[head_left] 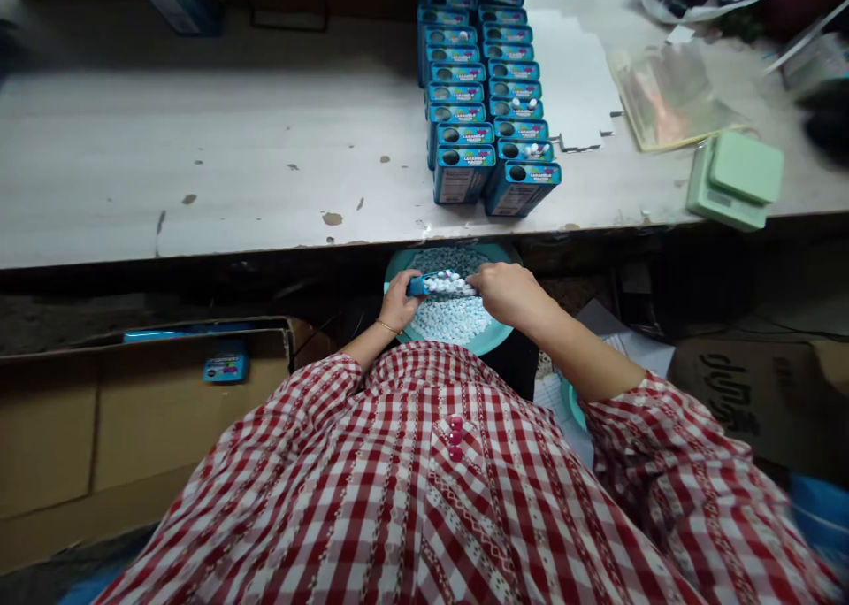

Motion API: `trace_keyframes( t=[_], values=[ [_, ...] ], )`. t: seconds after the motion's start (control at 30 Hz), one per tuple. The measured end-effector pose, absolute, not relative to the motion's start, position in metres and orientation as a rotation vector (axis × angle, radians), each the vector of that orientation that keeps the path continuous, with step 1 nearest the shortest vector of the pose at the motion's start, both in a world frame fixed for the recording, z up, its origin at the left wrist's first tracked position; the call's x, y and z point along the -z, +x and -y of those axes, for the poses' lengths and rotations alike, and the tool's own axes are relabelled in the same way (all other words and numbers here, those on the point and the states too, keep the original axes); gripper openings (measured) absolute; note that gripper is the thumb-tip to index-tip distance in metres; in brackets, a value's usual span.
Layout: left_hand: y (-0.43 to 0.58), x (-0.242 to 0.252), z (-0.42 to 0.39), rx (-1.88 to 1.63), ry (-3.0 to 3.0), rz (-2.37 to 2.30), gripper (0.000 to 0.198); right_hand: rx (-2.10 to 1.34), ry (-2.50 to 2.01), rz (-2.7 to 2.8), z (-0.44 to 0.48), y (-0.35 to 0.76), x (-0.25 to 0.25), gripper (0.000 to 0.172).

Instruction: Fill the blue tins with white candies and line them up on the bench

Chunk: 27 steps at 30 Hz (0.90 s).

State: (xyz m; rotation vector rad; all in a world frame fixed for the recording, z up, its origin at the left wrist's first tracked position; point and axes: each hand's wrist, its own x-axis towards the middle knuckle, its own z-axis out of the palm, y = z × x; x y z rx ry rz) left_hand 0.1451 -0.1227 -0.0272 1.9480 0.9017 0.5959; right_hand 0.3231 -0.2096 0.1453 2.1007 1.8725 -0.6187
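Below the front edge of the counter (pixel 252 180), the left hand (pixel 396 304) grasps a blue tin (pixel 416 286) in its fingers, above a teal basin (pixel 492 338) of white pellets (pixel 455 319). The right hand (pixel 509 292) curls beside heaped pellets; its grip cannot be told. Two rows of tins (pixel 465 180) run back from that edge.

One camera, worn on the head, looks forward and steeply down — past the checked shirt (pixel 398 490), close below, to the left hand (pixel 398 301) and right hand (pixel 509 294) mid-frame. The surface (pixel 252 127) — farther off — spans the upper part.
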Motion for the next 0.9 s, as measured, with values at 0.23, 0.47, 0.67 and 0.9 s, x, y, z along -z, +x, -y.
trace_keyframes(
  t=[0.23, 0.47, 0.67, 0.9],
  values=[
    [0.144, 0.031, 0.121, -0.618, 1.978, -0.924, 0.034, 0.534, 2.002, -1.858, 0.207, 0.318, -0.169, 0.035],
    [0.125, 0.03, 0.112, -0.712, 1.877, -1.047, 0.036, 0.742, 2.253, -1.717, 0.241, 0.371, -0.068, 0.037],
    [0.119, 0.03, 0.11, -0.718, 1.811, -1.123, 0.037, 0.842, 2.207, -1.755, 0.231, 0.316, 0.029, 0.039],
    [0.117, 0.03, 0.111, -0.711, 1.758, -1.162, 0.038, 1.163, 2.073, -1.857, 0.241, 0.316, 0.049, 0.031]
  ],
)
